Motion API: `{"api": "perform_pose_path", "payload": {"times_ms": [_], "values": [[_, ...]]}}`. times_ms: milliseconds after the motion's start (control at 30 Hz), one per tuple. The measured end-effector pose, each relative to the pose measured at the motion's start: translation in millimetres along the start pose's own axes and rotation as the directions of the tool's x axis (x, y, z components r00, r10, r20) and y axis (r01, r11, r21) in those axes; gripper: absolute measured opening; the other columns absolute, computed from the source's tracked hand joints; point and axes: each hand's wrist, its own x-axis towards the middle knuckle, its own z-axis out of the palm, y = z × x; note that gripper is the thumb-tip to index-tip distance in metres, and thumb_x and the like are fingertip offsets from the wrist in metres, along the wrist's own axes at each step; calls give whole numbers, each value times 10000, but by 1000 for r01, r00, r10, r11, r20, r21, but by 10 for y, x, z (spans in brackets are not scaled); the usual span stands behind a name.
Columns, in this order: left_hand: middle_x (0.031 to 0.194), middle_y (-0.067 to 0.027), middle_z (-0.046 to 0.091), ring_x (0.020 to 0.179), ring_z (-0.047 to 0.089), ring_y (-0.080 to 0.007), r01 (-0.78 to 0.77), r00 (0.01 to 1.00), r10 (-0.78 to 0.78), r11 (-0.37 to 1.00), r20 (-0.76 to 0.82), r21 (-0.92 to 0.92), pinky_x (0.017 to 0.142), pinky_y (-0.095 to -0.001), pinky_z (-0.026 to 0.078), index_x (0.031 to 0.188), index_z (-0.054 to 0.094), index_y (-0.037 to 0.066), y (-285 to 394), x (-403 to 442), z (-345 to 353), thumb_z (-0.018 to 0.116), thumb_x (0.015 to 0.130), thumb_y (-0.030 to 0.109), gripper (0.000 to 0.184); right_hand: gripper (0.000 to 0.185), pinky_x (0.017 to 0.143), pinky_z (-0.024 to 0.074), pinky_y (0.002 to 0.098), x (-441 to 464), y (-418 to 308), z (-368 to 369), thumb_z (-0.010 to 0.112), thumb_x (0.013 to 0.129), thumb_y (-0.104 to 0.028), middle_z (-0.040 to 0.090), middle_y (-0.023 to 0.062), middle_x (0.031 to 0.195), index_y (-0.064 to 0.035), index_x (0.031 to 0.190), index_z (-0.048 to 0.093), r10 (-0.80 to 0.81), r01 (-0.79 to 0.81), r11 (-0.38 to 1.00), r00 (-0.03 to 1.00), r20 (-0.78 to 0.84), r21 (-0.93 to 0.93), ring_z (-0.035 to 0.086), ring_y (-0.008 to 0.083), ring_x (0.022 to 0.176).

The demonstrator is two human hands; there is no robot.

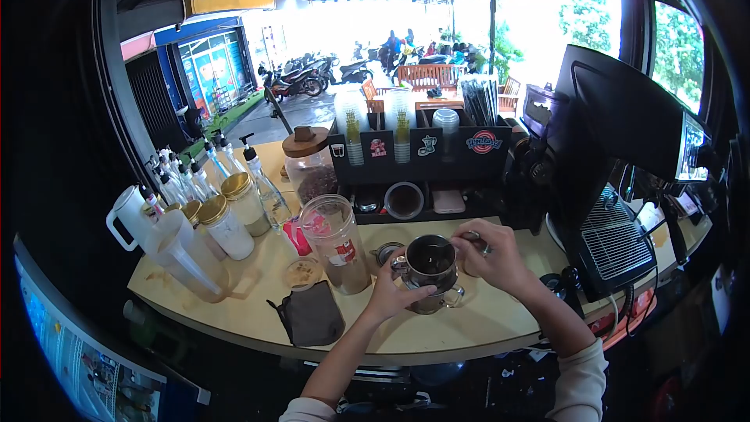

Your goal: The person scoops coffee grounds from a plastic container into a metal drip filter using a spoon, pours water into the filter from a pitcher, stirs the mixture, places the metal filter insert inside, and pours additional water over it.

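My left hand point(391, 287) is wrapped round the side of a shiny metal cup point(431, 267) with dark contents. This cup sits over a second vessel, a mug point(428, 307) whose handle sticks out to the right; most of it is hidden. My right hand point(494, 253) is closed on a thin metal handle, seemingly a spoon point(472, 235), at the cup's right rim. Left of the cup stands a tall clear jar point(339, 254) with a red label. A small round metal piece point(386, 253) lies behind my left hand.
A dark folded cloth point(311, 314) lies near the counter's front edge. Plastic jug point(187, 256), gold-lidded jars point(226, 228) and pump bottles stand left. Behind is a black cup organiser point(422, 148) with plastic cups and straws. A monitor point(625, 117) and a machine with a metal grate point(617, 234) stand right.
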Motion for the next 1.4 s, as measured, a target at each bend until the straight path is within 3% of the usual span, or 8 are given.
{"api": "perform_pose_path", "payload": {"times_ms": [133,300,500,800,1033,1100,1233,1400], "values": [[1208,-102,549,1154,531,-194,-3,1000,3,1000,3,-21,1008,-356,413,1303,389,20,-7,7,0,859,643,141,819,60,556,449,302,-4,-99,-30,589,875,-39,610,108,757,9,895,619,26,-28,998,999,46,58,604,194,632],[1208,-104,550,1153,531,-193,-13,1000,13,1000,3,-5,1011,-356,410,1308,386,24,-9,10,-5,861,640,133,827,60,651,434,358,57,-69,-68,567,876,-55,576,111,730,-13,899,604,-160,172,970,984,80,-172,559,263,695],[1212,-94,545,1151,532,-185,5,1000,-5,1000,-7,-15,1013,-350,408,1312,382,31,-51,17,-9,861,639,129,832,55,687,427,371,51,-199,-101,577,857,-51,562,112,721,-17,896,595,-164,182,975,976,142,-124,546,297,706],[1222,-94,540,1146,536,-182,-12,1000,12,1000,2,-7,1008,-344,412,1300,389,34,-50,4,-11,854,649,116,804,77,705,434,395,59,-187,-93,585,874,-87,605,114,795,-19,909,578,-132,158,976,977,169,-149,564,308,739],[1226,-93,541,1153,534,-181,-39,999,39,999,6,-2,1006,-348,414,1299,394,36,10,8,9,856,647,116,803,89,708,439,382,66,-155,-72,554,892,-86,587,117,742,-6,898,592,-107,132,982,978,179,-133,566,290,711],[1225,-92,541,1152,534,-181,-32,999,32,999,1,0,1006,-348,414,1297,397,36,-20,0,6,855,647,113,799,92,713,431,390,60,-100,-35,587,880,-111,610,108,800,-25,910,583,-133,158,976,978,163,-151,590,296,772],[1222,-89,540,1149,534,-181,-34,999,34,999,-7,-4,1007,-346,414,1289,403,35,-1,2,15,854,645,104,790,81,711,430,384,51,-154,-91,588,877,-105,612,105,804,-32,912,588,-136,154,984,975,177,-89,594,287,770],[1222,-93,535,1157,528,-184,-2,1000,2,1000,7,-10,1010,-345,414,1287,402,33,31,-8,10,856,643,104,791,72,731,424,382,54,-118,-72,583,866,-84,600,108,773,-23,901,598,-178,212,964,963,203,-162,575,285,744]]}}
